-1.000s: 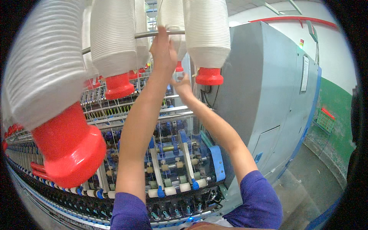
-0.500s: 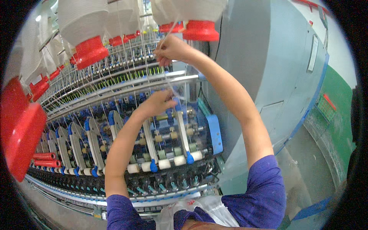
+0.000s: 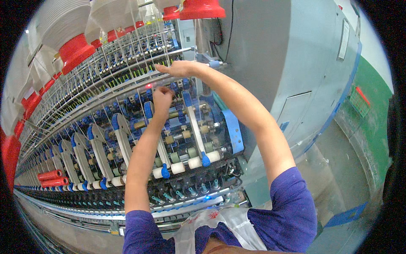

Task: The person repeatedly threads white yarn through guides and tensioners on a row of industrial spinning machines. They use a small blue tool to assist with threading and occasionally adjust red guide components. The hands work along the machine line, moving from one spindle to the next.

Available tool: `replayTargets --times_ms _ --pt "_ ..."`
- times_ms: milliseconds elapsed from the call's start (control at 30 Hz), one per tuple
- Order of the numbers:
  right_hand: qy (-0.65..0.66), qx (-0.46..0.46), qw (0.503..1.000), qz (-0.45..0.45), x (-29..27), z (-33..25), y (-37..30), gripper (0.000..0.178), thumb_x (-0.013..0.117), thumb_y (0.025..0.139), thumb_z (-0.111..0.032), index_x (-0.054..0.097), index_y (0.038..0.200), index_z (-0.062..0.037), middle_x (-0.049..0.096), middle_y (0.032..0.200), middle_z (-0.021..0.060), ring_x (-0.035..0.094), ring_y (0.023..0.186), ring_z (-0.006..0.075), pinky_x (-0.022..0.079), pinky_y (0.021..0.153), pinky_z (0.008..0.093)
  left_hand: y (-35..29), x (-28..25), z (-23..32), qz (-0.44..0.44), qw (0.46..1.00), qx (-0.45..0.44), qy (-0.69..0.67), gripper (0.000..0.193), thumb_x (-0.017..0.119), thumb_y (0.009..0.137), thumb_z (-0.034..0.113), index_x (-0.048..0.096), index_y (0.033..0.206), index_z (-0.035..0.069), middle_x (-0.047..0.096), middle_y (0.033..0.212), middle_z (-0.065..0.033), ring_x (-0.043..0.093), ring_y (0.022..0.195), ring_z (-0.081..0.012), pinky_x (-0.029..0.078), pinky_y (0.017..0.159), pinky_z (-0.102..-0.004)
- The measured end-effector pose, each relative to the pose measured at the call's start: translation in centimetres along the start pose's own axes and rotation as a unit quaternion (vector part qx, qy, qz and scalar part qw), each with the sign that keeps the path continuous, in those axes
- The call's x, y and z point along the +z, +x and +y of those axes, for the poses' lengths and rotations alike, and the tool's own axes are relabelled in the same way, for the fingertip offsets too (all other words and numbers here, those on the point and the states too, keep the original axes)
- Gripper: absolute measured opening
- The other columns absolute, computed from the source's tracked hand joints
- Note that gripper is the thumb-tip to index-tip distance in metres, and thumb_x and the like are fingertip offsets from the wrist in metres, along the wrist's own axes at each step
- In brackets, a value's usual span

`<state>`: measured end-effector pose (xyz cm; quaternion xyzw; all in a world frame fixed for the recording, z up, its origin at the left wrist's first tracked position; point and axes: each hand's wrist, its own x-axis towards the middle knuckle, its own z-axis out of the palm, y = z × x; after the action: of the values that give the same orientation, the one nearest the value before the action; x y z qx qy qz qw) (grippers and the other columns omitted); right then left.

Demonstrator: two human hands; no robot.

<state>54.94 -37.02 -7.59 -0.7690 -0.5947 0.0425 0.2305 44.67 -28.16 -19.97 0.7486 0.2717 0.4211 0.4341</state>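
Both grips have come down from the bobbins [image 3: 198,8]: left hand [image 3: 162,96] pinches shut at the draft rollers [image 3: 169,114], right hand [image 3: 179,67] pinches thread [image 3: 195,91] just above, so piecing looks underway.

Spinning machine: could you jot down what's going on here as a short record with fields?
Place: long spinning frame with rows of blue-and-white arms
Overhead: white bobbins on red bases
Left hand: raised at the arms near the frame's end, fingers bunched
Right hand: higher up, by the thin white strands
Beside: grey cabinet
Clothing: purple sleeves, plastic bag at the chest
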Motion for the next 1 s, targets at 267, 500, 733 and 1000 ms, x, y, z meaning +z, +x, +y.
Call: replayTargets --times_ms 267,500,733,1000 --pt "0.069 -0.098 0.933 0.339 3.0 2.0 -3.9 0.09 0.048 0.084 -0.062 0.028 0.136 0.0093 0.04 0.127 0.0334 0.044 0.117 0.0425 0.038 0.096 0.0446 -0.6 -1.0 3.8 -0.268 0.836 -0.09 -0.47 0.022 0.05 0.094 0.018 0.057 0.1 -0.002 0.063 0.085 -0.0062 0.059 0.069 -0.0116 0.05 0.059 -0.0247" --pt "0.625 -0.01 0.751 0.212 10.6 1.6 -12.0 0.063 0.052 0.091 -0.047 0.036 0.132 -0.0028 0.06 0.088 0.01 0.058 0.067 0.013 0.046 0.06 0.0269 -6.3 -2.1 5.9 -0.306 0.888 -0.099 -0.328 0.021 0.058 0.091 0.018 0.062 0.097 -0.001 0.064 0.079 -0.0042 0.054 0.055 -0.0071 0.043 0.044 -0.0182" --pt "0.411 0.037 0.837 0.359 14.0 2.2 -14.0 0.028 0.062 0.088 -0.027 0.061 0.092 0.0011 0.063 0.072 0.0041 0.054 0.062 0.0076 0.044 0.056 0.0238 -7.7 -1.9 5.0 -0.224 0.948 -0.124 -0.189 0.019 0.067 0.084 0.022 0.064 0.073 0.007 0.052 0.065 0.0055 0.044 0.056 -0.0023 0.031 0.045 -0.0173" --pt "0.418 0.061 0.809 0.409 17.0 3.1 -20.5 0.04 0.049 0.096 -0.03 0.055 0.067 -0.0031 0.047 0.053 -0.0036 0.04 0.049 0.0031 0.03 0.044 0.0233 -5.8 -1.8 0.4 -0.188 0.981 0.02 0.054 0.029 0.061 0.088 0.024 0.058 0.068 0.004 0.054 0.064 0.002 0.049 0.052 -0.0062 0.038 0.041 -0.0222"
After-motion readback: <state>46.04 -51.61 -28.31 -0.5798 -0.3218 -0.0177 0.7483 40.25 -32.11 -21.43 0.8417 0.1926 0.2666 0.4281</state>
